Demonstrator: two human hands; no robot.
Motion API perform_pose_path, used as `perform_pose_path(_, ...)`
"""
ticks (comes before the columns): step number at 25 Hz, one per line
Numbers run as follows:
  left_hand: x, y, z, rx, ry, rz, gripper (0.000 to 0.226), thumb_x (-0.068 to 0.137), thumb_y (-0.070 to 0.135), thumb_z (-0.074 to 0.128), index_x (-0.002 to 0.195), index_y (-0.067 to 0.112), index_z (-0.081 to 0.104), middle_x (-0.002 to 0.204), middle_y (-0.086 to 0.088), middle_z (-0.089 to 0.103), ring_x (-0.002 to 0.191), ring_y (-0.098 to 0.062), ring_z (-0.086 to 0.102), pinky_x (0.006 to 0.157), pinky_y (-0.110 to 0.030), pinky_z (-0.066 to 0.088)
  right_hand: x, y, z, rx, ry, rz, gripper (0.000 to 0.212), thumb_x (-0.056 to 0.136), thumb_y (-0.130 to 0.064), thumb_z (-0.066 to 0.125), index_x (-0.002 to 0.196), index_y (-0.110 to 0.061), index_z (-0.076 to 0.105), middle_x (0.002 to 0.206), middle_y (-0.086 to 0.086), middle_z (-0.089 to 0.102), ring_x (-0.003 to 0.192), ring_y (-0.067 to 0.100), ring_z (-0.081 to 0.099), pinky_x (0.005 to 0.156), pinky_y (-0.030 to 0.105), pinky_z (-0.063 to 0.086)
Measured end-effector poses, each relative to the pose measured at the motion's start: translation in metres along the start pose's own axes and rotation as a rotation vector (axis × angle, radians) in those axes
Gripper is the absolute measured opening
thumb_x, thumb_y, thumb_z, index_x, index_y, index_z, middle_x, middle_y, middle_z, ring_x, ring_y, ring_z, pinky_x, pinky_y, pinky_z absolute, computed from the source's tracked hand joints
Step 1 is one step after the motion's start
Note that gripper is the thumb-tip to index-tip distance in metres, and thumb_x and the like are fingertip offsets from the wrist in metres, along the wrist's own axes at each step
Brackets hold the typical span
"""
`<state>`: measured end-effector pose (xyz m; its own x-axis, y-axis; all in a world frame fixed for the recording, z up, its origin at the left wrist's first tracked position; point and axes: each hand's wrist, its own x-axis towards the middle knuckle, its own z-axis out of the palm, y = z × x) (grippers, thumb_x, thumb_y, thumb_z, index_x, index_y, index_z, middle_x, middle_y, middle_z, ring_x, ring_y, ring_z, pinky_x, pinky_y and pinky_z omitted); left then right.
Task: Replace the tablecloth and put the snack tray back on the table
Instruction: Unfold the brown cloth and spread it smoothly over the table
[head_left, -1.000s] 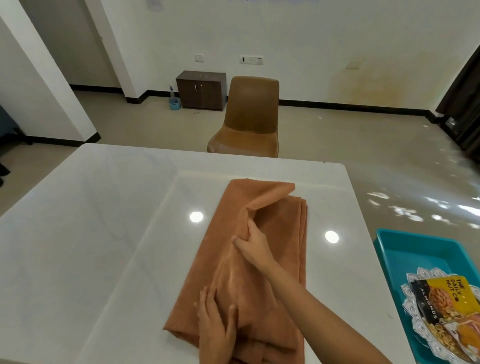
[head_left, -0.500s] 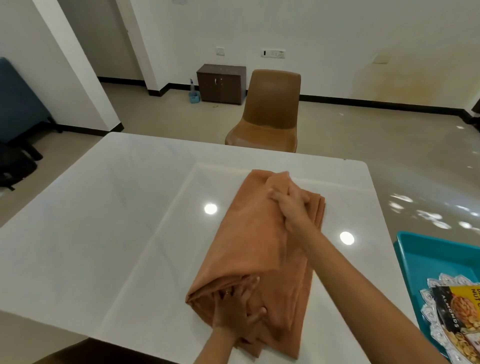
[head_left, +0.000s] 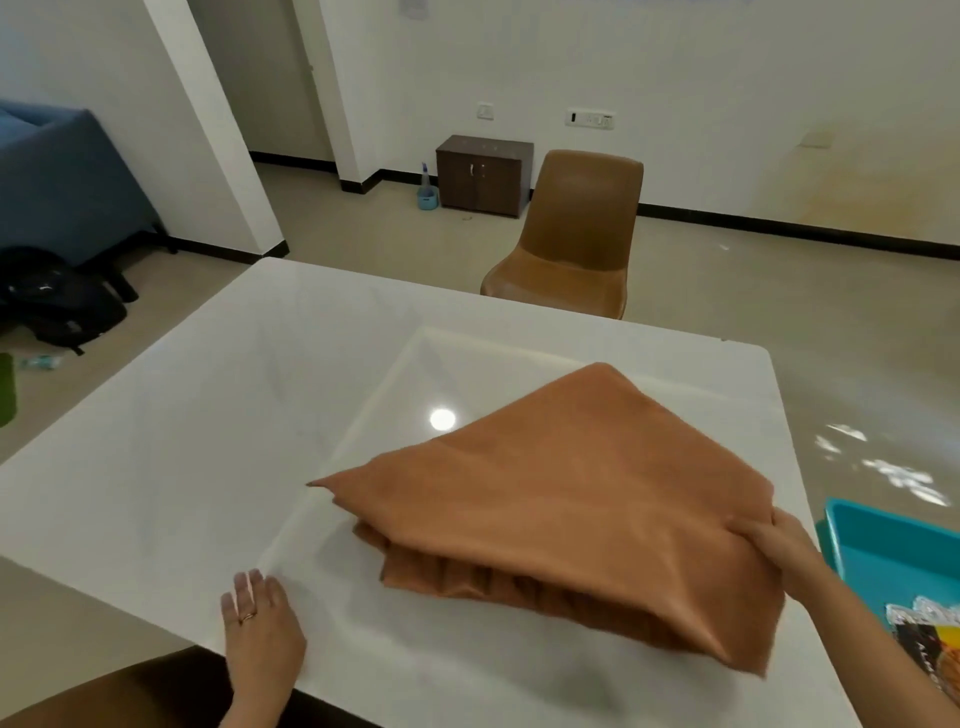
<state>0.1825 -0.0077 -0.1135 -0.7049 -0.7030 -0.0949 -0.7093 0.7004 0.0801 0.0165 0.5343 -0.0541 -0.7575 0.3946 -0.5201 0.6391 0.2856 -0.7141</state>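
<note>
A folded orange-brown tablecloth (head_left: 571, 493) lies on the right half of the white glossy table (head_left: 208, 441), its top layer lifted and spread into a wide triangle. My right hand (head_left: 774, 540) grips the cloth's right edge near the table's right side. My left hand (head_left: 260, 629) rests flat on the table near the front edge, fingers apart, left of the cloth and not touching it. The snack tray (head_left: 883, 545) is teal and sits off the table at the right edge of view, with a silver plate of snack packets (head_left: 930, 644) in it.
A brown chair (head_left: 571, 244) stands behind the table's far edge. A dark small cabinet (head_left: 483, 174) and a spray bottle (head_left: 427, 189) are by the back wall. A blue sofa (head_left: 62, 176) and black bags (head_left: 52, 301) sit at the left.
My right hand has pulled the top layer of the cloth out to the right, opening one fold. My left hand has let go of the cloth and moved left onto the bare table.
</note>
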Motion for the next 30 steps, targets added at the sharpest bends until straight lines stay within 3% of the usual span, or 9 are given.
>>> perform_pose_path(6, -0.007, 0.073, -0.017, -0.616, -0.13, 0.236, 0.057, 0.094, 0.035, 0.053, 0.138, 0.001, 0.037, 0.137, -0.02, 0.047, 0.126, -0.035, 0.046, 0.104, -0.048, 0.04, -0.011, 0.031, 0.038, -0.309, 0.131, 0.005, 0.071, 0.087, -0.031, 0.068, 0.139, 0.003, 0.035, 0.135, 0.029, 0.046, 0.121, 0.047, 0.046, 0.102, 0.05, 0.037)
perform_pose_path(8, -0.007, 0.107, -0.025, -0.822, -0.197, 0.122, 0.071, 0.088, 0.037, 0.064, 0.14, 0.002, 0.03, 0.134, -0.019, 0.05, 0.121, -0.036, 0.051, 0.101, -0.05, 0.043, -0.02, 0.022, 0.051, -0.421, 0.315, 0.004, 0.065, 0.088, -0.028, 0.063, 0.138, 0.0, 0.034, 0.138, 0.028, 0.041, 0.122, 0.046, 0.043, 0.104, 0.053, 0.035)
perform_pose_path(10, -0.008, 0.13, -0.025, -0.858, -0.246, -0.072, 0.075, 0.084, 0.031, 0.07, 0.137, -0.003, 0.03, 0.131, -0.023, 0.052, 0.117, -0.04, 0.054, 0.098, -0.048, 0.045, -0.033, 0.018, 0.061, -0.643, 0.436, -0.247, 0.066, 0.081, -0.028, 0.067, 0.133, -0.001, 0.034, 0.136, 0.026, 0.037, 0.123, 0.044, 0.039, 0.101, 0.053, 0.038)
perform_pose_path(12, -0.016, 0.145, -0.024, -0.801, -0.273, -0.089, 0.062, 0.085, 0.029, 0.069, 0.128, -0.004, 0.039, 0.122, -0.025, 0.057, 0.108, -0.04, 0.057, 0.091, -0.044, 0.048, -0.05, 0.017, 0.078, -0.695, 0.251, -0.565, 0.084, 0.078, -0.039, 0.071, 0.141, -0.002, 0.029, 0.147, 0.022, 0.029, 0.135, 0.039, 0.029, 0.11, 0.047, 0.029)
perform_pose_path(15, -0.021, 0.163, -0.034, -0.737, -0.313, 0.076, 0.049, 0.091, 0.033, 0.06, 0.127, 0.001, 0.05, 0.123, -0.02, 0.059, 0.109, -0.035, 0.057, 0.089, -0.039, 0.045, -0.091, 0.018, 0.129, -0.598, -0.315, -0.705, 0.099, 0.081, -0.052, 0.066, 0.153, -0.015, 0.009, 0.16, 0.006, 0.002, 0.148, 0.018, 0.002, 0.118, 0.024, 0.004)
perform_pose_path(20, 0.001, 0.181, -0.085, -0.055, -0.152, 0.217, 0.049, 0.098, 0.048, 0.034, 0.118, 0.013, 0.061, 0.113, -0.009, 0.063, 0.099, -0.027, 0.063, 0.073, -0.032, 0.047, -0.121, 0.034, 0.197, -0.919, -0.356, -0.887, 0.103, 0.081, -0.053, 0.057, 0.152, -0.015, -0.008, 0.16, 0.008, -0.011, 0.148, 0.02, -0.01, 0.116, 0.029, -0.013)
perform_pose_path(22, 0.008, 0.183, -0.108, 0.0, -0.076, 0.272, 0.049, 0.098, 0.05, 0.032, 0.108, 0.016, 0.066, 0.096, -0.003, 0.065, 0.083, -0.022, 0.064, 0.059, -0.025, 0.04, -0.122, 0.035, 0.196, -1.004, -0.301, -0.877, 0.1, 0.082, -0.05, 0.057, 0.152, -0.014, -0.005, 0.16, 0.01, -0.006, 0.149, 0.024, -0.005, 0.115, 0.034, -0.016)
perform_pose_path(26, 0.021, 0.174, -0.138, -0.168, 0.03, 0.344, 0.046, 0.096, 0.053, 0.033, 0.102, 0.026, 0.07, 0.076, 0.005, 0.057, 0.07, -0.016, 0.054, 0.051, -0.024, 0.029, -0.109, 0.033, 0.168, -0.953, 0.035, -0.905, 0.093, 0.038, -0.023, 0.086, 0.125, -0.004, 0.06, 0.126, 0.016, 0.062, 0.117, 0.027, 0.061, 0.117, 0.034, -0.008)
perform_pose_path(30, 0.032, 0.172, -0.145, -0.611, 0.035, 0.312, 0.045, 0.094, 0.053, 0.042, 0.101, 0.02, 0.073, 0.087, 0.0, 0.067, 0.078, -0.013, 0.052, 0.064, -0.028, 0.039, -0.068, 0.016, 0.11, -0.935, 0.205, -0.563, 0.044, 0.077, -0.012, 0.057, 0.121, -0.016, 0.054, 0.128, 0.009, 0.057, 0.123, 0.029, 0.048, 0.116, 0.05, 0.012)
